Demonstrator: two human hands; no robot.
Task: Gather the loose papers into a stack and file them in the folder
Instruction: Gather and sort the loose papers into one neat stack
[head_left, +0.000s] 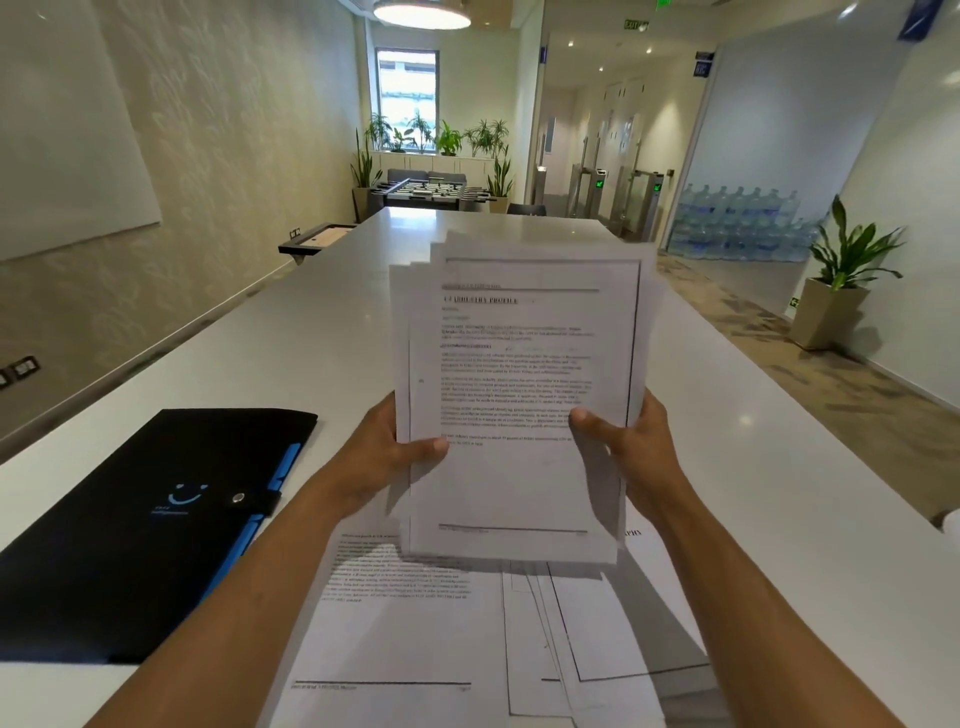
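Observation:
I hold an uneven stack of printed papers (519, 374) upright above the white table (260, 374), its top sheets fanned out of line. My left hand (387, 457) grips its left edge, thumb on the front page. My right hand (626, 441) grips its right edge the same way. Several loose printed sheets (415, 623) lie flat on the table below the stack, overlapping each other. A black folder (130, 530) with a blue spine strip and a snap strap lies shut on the table to the left of my left forearm.
The long table runs away from me toward a foosball table (431, 192) and potted plants by a window. A potted plant (836, 291) stands on the floor at the right, with stacked water bottles (737, 223) behind it. A small white object (948, 519) sits at the table's right edge.

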